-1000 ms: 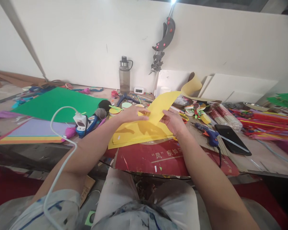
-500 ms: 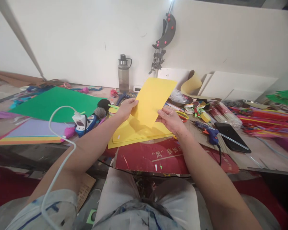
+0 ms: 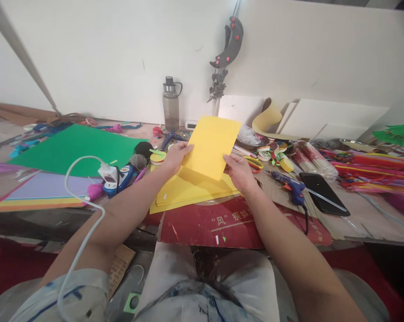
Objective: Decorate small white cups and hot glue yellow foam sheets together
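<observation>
A rectangular yellow sheet of paper (image 3: 212,145) is held up, tilted, between my two hands. My left hand (image 3: 177,156) pinches its left edge, thumb on the near face. On the lower right edge, my right hand (image 3: 239,170) grips with the thumb in front and the other fingers partly hidden behind. Larger yellow sheets (image 3: 188,192) lie stacked beneath, on a red printed board (image 3: 205,228) at the table's front edge. Yellow-handled scissors (image 3: 255,164) rest just beyond my right hand.
A blue glue gun (image 3: 294,190) and a black phone (image 3: 324,192) lie to the right, near colourful pipe cleaners (image 3: 363,167). Green sheet (image 3: 77,150), coloured papers (image 3: 47,190) and a white-corded plug (image 3: 109,174) are left. A water bottle (image 3: 171,107) stands behind.
The yellow sheet has come down slightly and turned more upright, its upper right corner shifting left. Both hands keep their hold. The whole view has shifted slightly.
</observation>
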A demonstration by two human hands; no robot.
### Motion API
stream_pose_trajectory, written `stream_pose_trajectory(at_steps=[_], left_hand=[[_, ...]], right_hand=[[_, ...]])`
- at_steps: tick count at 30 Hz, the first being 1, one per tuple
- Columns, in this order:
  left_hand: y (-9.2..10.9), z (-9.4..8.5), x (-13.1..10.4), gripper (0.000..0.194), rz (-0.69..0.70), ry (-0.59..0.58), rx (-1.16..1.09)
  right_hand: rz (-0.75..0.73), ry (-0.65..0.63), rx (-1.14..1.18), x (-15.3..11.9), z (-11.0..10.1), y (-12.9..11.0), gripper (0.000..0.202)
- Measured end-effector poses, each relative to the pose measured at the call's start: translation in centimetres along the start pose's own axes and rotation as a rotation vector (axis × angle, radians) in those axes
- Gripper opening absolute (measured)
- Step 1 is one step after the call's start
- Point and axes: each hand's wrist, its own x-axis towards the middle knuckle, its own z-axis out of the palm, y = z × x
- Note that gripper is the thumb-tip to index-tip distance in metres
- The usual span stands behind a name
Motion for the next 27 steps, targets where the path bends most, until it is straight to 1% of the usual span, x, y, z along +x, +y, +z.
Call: stream_pose_trajectory(at_steps=[2, 4, 7, 10, 14, 19, 21, 24, 27], left_hand=[[0.1, -0.2, 0.0, 0.040, -0.051, -0.044, -0.037], [0.2, -0.5, 0.1, 0.044, -0.091, -0.079, -0.055], [0.5, -0.9, 0.1, 0.052, -0.125, -0.092, -0.049], [1.0, -0.9, -0.4, 0.050, -0.124, -0.082, -0.068], [1.6, -0.5, -1.2, 0.043, -0.114, -0.039, -0.105], [1.3, -0.1, -1.5, 0.043, -0.167, -0.017, -0.138], [1.0, 0.1, -1.7, 0.042, -0.184, -0.043, -0.151], [0.9, 0.8, -2.1, 0.042, -0.190, -0.118, -0.169], [0.9, 1.4, -2.4, 0.046, -0.160, -0.132, -0.161]], right_hand=[[0.006, 0.063, 0.020, -0.1, 0.1, 0.2, 0.048], [0.016, 0.064, 0.028, -0.4, 0.4, 0.1, 0.049], [0.041, -0.015, 0.030, -1.2, 1.1, 0.0, 0.049], [0.079, -0.114, 0.046, -2.3, 1.9, -0.2, 0.043], [0.139, -0.183, 0.110, -3.2, 2.7, -0.1, 0.040], [0.178, -0.202, 0.160, -3.0, 2.7, 0.0, 0.043], [0.164, -0.199, 0.170, -3.0, 2.7, 0.0, 0.045], [0.128, -0.222, 0.186, -3.0, 2.6, -0.1, 0.046], [0.119, -0.257, 0.189, -2.6, 2.4, -0.2, 0.048]])
